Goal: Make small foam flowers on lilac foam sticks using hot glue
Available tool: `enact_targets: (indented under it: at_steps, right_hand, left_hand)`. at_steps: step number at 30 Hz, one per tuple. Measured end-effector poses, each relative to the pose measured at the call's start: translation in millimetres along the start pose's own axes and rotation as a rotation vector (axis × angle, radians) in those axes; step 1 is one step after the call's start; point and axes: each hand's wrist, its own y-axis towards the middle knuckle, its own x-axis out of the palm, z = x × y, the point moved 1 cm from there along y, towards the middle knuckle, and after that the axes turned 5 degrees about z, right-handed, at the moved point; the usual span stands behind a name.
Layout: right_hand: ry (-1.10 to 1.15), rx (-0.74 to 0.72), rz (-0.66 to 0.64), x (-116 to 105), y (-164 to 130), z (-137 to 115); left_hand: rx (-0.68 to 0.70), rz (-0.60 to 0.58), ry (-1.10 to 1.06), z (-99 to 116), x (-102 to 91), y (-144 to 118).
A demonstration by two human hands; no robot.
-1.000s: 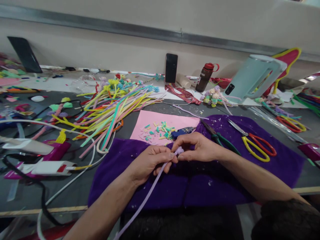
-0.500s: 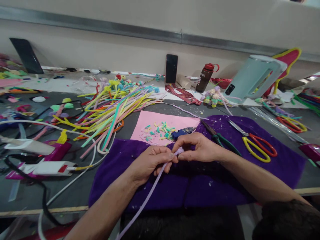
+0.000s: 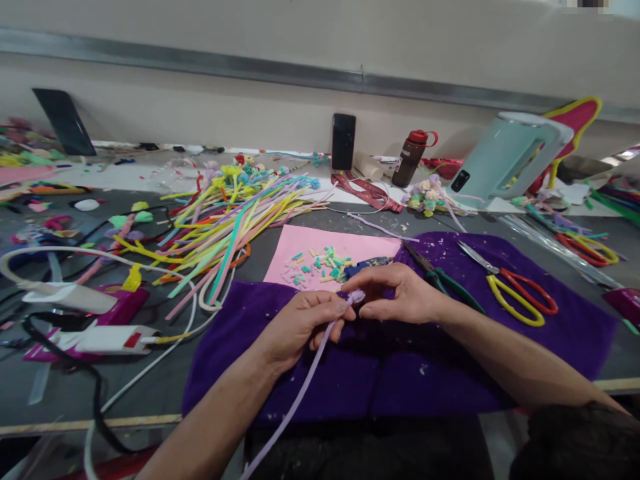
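Observation:
My left hand [image 3: 306, 321] pinches a lilac pipe cleaner [image 3: 303, 391] just below its gathered, bud-like tip. The long stem runs down toward the bottom edge of the view. Around the tip curves my right hand [image 3: 407, 295], its thumb and forefinger apart with nothing visible between them. A purple cloth [image 3: 400, 380] lies beneath both hands. Just behind the fingers, a pink sheet [image 3: 295, 247] carries many short cut bits [image 3: 327, 261] in green, yellow and pink. A dark blue tool [image 3: 367, 265] rests there, partly hidden by my right hand.
Right of my hands lie green-handled pliers [image 3: 455, 288] and scissors [image 3: 517, 283] with red and yellow handles. Bundled pipe cleaners [image 3: 235, 227] spread at left, near cables and magenta glue guns [image 3: 110, 307]. A phone [image 3: 343, 141], bottle [image 3: 411, 160] and kettle [image 3: 505, 157] stand behind.
My right thumb and forefinger have come off the lilac tip and parted, leaving it exposed. My left hand keeps its pinch. The view has shifted slightly.

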Motion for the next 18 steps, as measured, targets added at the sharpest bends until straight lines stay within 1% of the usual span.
enact_targets:
  at_steps: [8,10,13,15,18]
  right_hand:
    - [0.002,0.006,-0.043,0.1,-1.0,0.6]
    - [0.008,0.012,-0.012,-1.5,-0.6,1.5]
    - [0.100,0.038,0.057,-3.5,0.9,2.0]
    - [0.150,0.083,0.092,-3.3,1.9,1.9]
    - [0.125,0.159,0.117,-0.1,1.8,1.5]
  left_hand:
    - [-0.004,0.005,-0.007,-1.0,-0.4,-0.2]
    - [-0.001,0.019,-0.021,-0.5,-0.1,-0.6]
    - [-0.008,0.067,-0.056,1.2,0.0,-2.0]
    - [-0.012,0.092,-0.089,2.3,-0.4,-3.2]
    - [-0.006,0.105,-0.118,2.8,-1.6,-4.7]
